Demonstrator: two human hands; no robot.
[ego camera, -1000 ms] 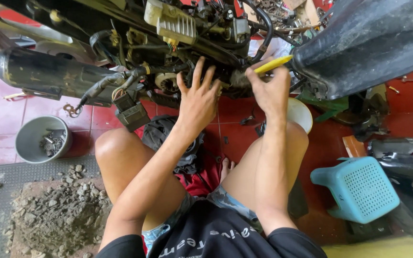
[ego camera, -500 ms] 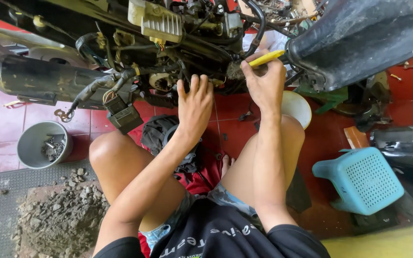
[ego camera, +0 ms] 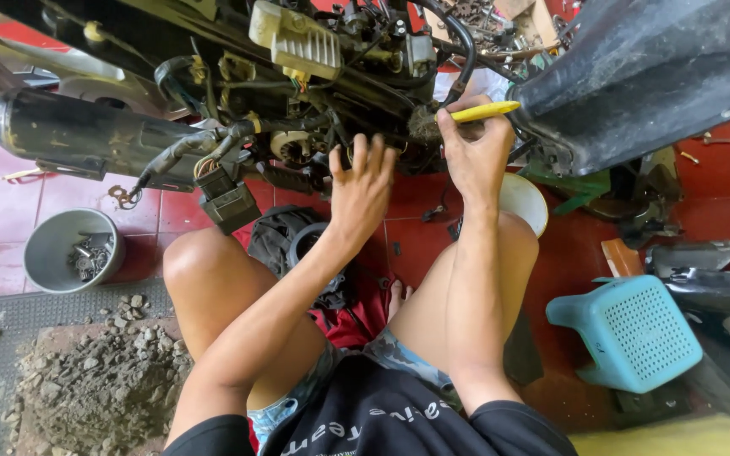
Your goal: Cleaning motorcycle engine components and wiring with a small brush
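Right hand [ego camera: 473, 152] gripped yellow-handled tool [ego camera: 485, 111], tip buried in motorcycle engine bay [ego camera: 340, 110]. Left hand [ego camera: 362, 187] open, fingers spread against engine underside. Panels off, wiring exposed; work apparently midway, reassembly pending.

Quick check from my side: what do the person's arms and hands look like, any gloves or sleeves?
Both arms are bare from the short black sleeves down. The left hand and right hand wear no gloves, and no rings, watch or bands show. The black shirt with white lettering covers only the shoulders.
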